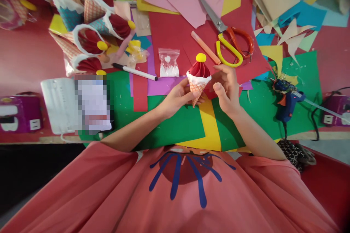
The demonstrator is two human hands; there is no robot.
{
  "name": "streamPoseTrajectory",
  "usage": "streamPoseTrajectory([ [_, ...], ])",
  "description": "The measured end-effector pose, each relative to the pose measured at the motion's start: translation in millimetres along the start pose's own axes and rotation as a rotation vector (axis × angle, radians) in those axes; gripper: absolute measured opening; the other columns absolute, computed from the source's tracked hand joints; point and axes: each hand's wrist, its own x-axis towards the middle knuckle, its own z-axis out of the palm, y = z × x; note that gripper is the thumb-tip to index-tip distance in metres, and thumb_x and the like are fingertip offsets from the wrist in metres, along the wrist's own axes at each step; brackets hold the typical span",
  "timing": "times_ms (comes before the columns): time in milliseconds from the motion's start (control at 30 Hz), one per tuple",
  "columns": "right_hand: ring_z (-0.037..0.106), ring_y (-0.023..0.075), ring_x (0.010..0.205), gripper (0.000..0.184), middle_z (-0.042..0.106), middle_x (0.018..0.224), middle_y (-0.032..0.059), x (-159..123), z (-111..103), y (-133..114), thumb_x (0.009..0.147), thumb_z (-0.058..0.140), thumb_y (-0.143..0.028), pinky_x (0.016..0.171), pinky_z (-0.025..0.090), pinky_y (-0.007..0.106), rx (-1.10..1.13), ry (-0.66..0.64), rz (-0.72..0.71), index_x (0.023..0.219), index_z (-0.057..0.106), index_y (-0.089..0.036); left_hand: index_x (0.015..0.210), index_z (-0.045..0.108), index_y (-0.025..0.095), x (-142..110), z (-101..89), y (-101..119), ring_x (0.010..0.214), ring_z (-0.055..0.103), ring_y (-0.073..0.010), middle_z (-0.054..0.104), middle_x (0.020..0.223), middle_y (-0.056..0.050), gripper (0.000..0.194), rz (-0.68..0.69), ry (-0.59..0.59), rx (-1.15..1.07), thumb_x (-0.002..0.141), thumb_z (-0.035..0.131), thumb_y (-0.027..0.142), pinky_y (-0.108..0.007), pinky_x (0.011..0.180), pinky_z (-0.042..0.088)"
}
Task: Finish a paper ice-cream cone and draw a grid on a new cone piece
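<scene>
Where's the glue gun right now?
In the head view, the blue glue gun lies on the green paper sheet to the right of the right hand, below and right of the scissors.

the paper cone [198, 80] stands upright at the middle of the table, held above the sheets [169, 123] that lie flat under it. the left hand [177, 98] touches the cone's lower left side; the right hand [228, 89] is just right of the cone. behind the cone, to its left, lies a small bag [168, 62], and left of that a pen [135, 71]. behind the cone to its right lie a stick [205, 47] and scissors [228, 36]. a glue gun [287, 102] lies well right of the cone. far behind and left of the cone, finished cones [95, 25] lie in a heap.
</scene>
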Motion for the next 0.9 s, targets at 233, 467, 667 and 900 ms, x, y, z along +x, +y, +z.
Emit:
streamPoseTrajectory([
  [233, 0.061, 0.0145, 0.064, 0.019, 0.064, 0.083, 0.0018, 3.5, 0.0, 1.1, 0.096, 0.052, -0.045, 0.058, 0.05, 0.032, -0.096, 0.064, 0.04, 0.098, 0.055, -0.027, 0.097, 0.054, 0.02, 0.9, -9.3, 26.3, 0.064, 0.065, -0.0109, 0.067, 0.087, 0.0, 0.041, 0.166, 0.15, 0.25, 0.073, 0.078, 0.043, -0.022, 0.057, 0.047],
  [467, 0.057, 0.009, 0.056, 0.018, 0.061, 0.077, -0.002, 3.8, 0.4, 0.9, 0.1, 0.047, -0.039, 0.057, 0.048, 0.025, -0.027, -0.012, 0.042, 0.09, 0.05, -0.024, 0.094, 0.056, 0.023, -27.1, -52.9, 72.1, 0.083, 0.062, -0.0142, 0.067, 0.091, 0.003, 0.026, 0.376, 0.434, 0.933, 0.076, 0.074, 0.019, -0.031, 0.082, 0.049],
  [667, 0.058, 0.0081, 0.058, 0.024, 0.062, 0.076, -0.0011, 2.3, 0.6, -0.5, 0.102, 0.041, -0.039, 0.059, 0.047, 0.024, -0.057, -0.053, 0.046, 0.088, 0.051, -0.023, 0.096, 0.043, 0.023, -48.7, -88.6, 87.5, 0.097, 0.062, -0.0217, 0.068, 0.105, -0.002, 0.029, 0.141, 0.953, 1.241, 0.082, 0.069, 0.017, -0.042, 0.093, 0.048],
  [900, 0.059, 0.0099, 0.061, 0.029, 0.064, 0.074, 0.0003, 3.5, -0.7, -3.4, 0.101, 0.042, -0.039, 0.06, 0.045, 0.025, -0.137, -0.118, 0.024, 0.082, 0.055, -0.022, 0.102, 0.042, 0.023, -44.0, -74.1, 88.9, 0.13, 0.047, -0.0294, 0.055, 0.132, -0.007, 0.029, 0.052, 1.121, 1.348, 0.085, 0.064, 0.016, -0.05, 0.112, 0.034],
])
